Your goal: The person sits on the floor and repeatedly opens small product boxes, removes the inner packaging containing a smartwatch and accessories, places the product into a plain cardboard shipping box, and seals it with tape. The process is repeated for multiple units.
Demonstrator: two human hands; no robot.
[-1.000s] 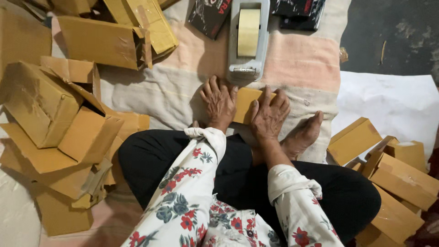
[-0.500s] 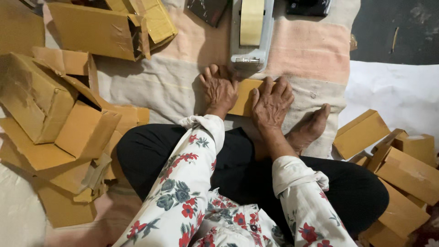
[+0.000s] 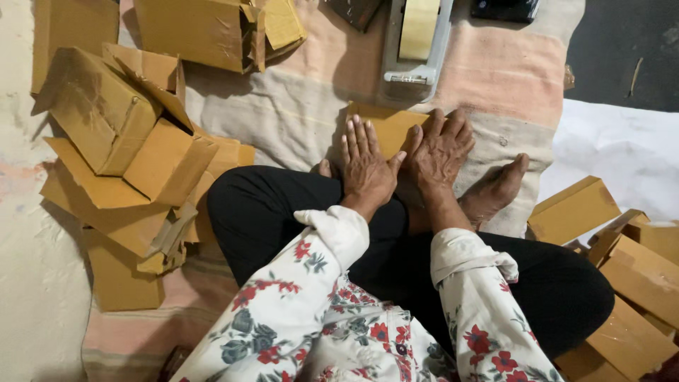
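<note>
Cardboard box (image 3: 385, 127) lies flat under both open hands' (image 3: 368, 166) spread fingers

Two hands, left hand (image 3: 368, 166) and right hand (image 3: 440, 150), flat on one small cardboard box (image 3: 387, 127). One tape dispenser (image 3: 416, 46) just beyond it. One bare foot (image 3: 495, 191) right of the hands. Cardboard boxes piled both sides, count unclear.

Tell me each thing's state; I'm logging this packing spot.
Left hand: flat, palm down on the small box.
Right hand: flat on the same box.
Small box: closed, pressed under both hands.
Tape dispenser: loaded with a roll.
Left boxes: open, flaps loose.
Right boxes: closed.
</note>
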